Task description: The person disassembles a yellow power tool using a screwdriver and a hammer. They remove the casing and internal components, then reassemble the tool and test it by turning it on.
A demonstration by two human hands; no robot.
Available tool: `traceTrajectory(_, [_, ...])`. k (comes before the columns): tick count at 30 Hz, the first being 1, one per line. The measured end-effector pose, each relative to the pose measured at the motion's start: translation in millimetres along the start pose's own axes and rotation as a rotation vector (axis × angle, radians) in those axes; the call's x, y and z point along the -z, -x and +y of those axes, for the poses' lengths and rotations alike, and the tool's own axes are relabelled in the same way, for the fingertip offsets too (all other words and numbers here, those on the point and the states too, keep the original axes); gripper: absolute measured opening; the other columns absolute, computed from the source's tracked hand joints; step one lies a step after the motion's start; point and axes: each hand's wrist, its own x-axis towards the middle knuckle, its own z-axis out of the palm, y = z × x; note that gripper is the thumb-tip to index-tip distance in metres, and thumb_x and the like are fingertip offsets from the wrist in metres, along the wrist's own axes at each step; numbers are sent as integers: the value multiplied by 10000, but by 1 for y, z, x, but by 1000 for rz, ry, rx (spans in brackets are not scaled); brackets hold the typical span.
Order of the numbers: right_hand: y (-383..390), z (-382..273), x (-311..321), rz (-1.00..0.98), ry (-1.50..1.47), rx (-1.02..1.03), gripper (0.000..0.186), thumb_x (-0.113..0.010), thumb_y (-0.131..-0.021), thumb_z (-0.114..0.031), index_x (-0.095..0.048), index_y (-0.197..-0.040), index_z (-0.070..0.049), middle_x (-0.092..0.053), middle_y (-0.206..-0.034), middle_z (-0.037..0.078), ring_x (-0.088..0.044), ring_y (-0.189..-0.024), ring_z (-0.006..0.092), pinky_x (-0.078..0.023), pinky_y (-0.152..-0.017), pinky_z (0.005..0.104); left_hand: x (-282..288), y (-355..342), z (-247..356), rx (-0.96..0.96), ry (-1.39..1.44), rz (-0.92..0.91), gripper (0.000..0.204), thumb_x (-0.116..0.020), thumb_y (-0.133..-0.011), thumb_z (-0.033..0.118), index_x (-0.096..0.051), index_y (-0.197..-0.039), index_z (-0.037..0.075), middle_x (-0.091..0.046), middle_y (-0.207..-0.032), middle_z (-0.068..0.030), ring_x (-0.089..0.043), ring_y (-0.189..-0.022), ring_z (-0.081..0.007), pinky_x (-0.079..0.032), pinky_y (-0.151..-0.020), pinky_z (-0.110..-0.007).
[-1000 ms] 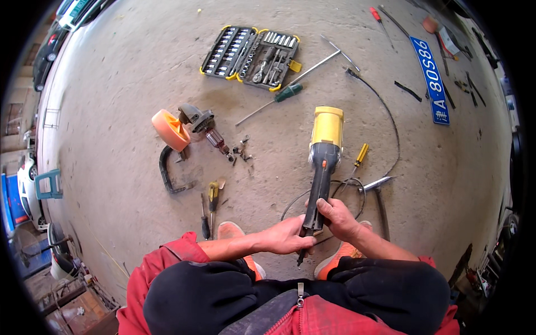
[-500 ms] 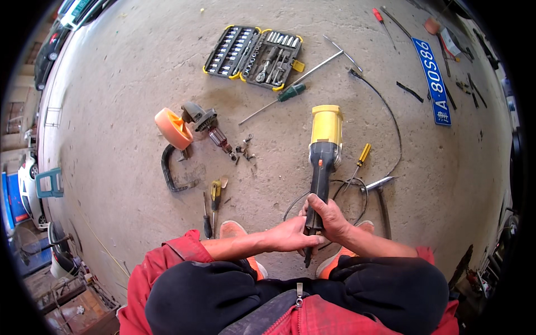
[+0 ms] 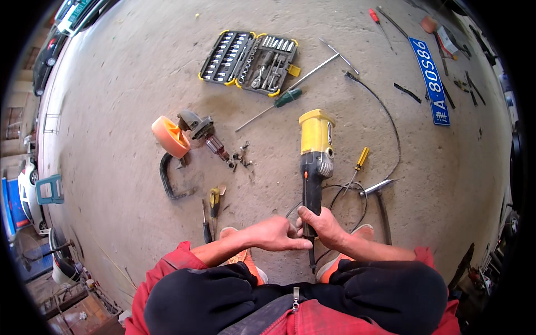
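Observation:
The yellow-and-black polisher housing stands out in front of me, yellow end away and handle toward me. My right hand wraps the lower part of its black handle, thumb on top. My left hand is closed at the handle's tail end, its thumb across the edge there; its fingertips are hidden. A black power cord loops on the floor behind the handle. To the left lie the polisher's gear head with armature, an orange pad and a curved black side handle. Small screws are scattered beside the armature.
An open socket set lies farther away, with a green-handled screwdriver and a T-handle wrench nearby. Yellow-handled screwdrivers lie on both sides. A blue licence plate is at far right. My orange shoes are below.
The housing has shifted slightly left and turned about its length, showing more of its side vents. My left hand has moved a little left, with less of the handle end covered.

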Motion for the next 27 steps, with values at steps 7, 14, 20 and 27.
traceTrajectory(7, [5, -17, -10, 12, 58, 38, 470, -730, -939, -426, -606, -1072, 7, -617, -810, 29, -601, -693, 107, -496, -602, 280, 11, -13, -20, 20, 719, 333, 710, -653, -972, 512, -548, -1338, -87, -677, -1200, -170, -670, -1013, -195, -568, -857, -358])
traceTrajectory(14, [4, -2, 2, -46, 173, 53, 437, -700, -951, -380, -580, -1117, 6, -609, -862, 35, -605, -731, 125, -513, -665, 299, 0, -40, -27, -71, 846, 306, 588, -693, -969, 387, -563, -1346, -44, -645, -1265, -135, -608, -1133, -179, -489, -989, -341])
traceTrajectory(20, [2, 8, 12, -246, -100, -25, 412, -683, -942, -330, -565, -1155, 3, -637, -907, 70, -637, -795, 160, -532, -737, 320, 5, -36, -21, -37, 852, 266, 571, -718, -954, 383, -579, -1318, -35, -666, -1210, -116, -619, -1100, -180, -504, -959, -339])
traceTrajectory(27, [-5, 3, 14, -263, -118, -163, 280, -703, -912, -286, -651, -974, -18, -659, -832, 68, -657, -781, 174, -533, -753, 323, 17, -49, -31, -23, 857, 444, 799, -625, -978, 551, -465, -1431, -87, -587, -1333, -176, -614, -1162, -240, -535, -938, -365])
